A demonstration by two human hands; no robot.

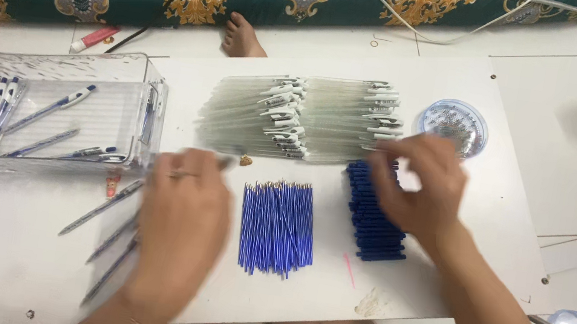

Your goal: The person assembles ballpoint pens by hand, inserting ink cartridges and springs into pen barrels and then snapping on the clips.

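Working over a white board (pixel 446 231) laid on the tiled floor, pen parts are seen sorted into separate groups, apparently so that each kind can be reached without searching. Clear pen barrels (pixel 302 118) are stacked in two rows at the far side; blue refills (pixel 277 227) lie bundled at the centre; blue end pieces (pixel 374 217) are piled just to their right. A small round dish (pixel 453 124) of tiny parts, too small to identify, stands beyond these. Finished pens (pixel 43 119) are collected in a clear plastic bin (pixel 52 62) at the left, and loose pens (pixel 111 235) lie on the board beside it.

The left hand (pixel 179 233) is held palm down, fingers curled around a thin pen part, its tip pointing toward the barrels. The right hand (pixel 418 185) is extended over the blue end pieces, fingers pinched together; whether anything is held cannot be told because of blur.
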